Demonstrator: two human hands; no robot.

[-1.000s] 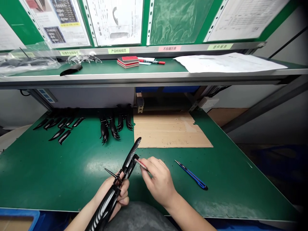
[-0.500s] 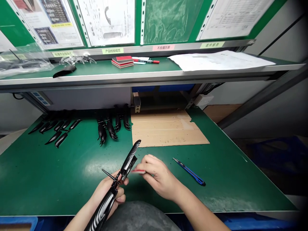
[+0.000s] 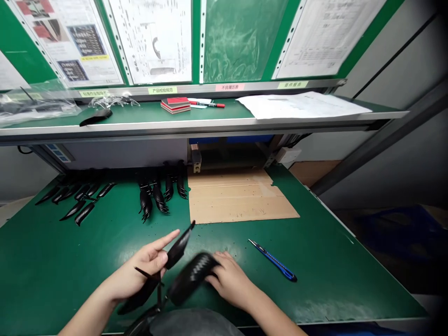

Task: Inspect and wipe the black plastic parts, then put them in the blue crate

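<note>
While a black ribbed plastic moulding (image 3: 192, 278) is held over the near edge of the table (image 3: 336, 275), clamped by the left hand's (image 3: 136, 270) thumb and fingers, index extended, its blurred blade is met by the right hand (image 3: 233, 282), whose finger closure cannot be told. Beyond, a blue utility knife (image 3: 275, 262) is laid toward the right edge. By the far edge a cardboard sheet (image 3: 241, 198) is placed, with similar mouldings (image 3: 84, 212) spread toward the far left corner.

Glossy black part (image 3: 192, 279) with blade-like arms, tilted, partly blurred

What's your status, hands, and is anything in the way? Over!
Left hand pinching black plastic molding. Right hand at its blurred end, grip unclear. Blue utility knife off to the right, seemingly out of the way.
</note>
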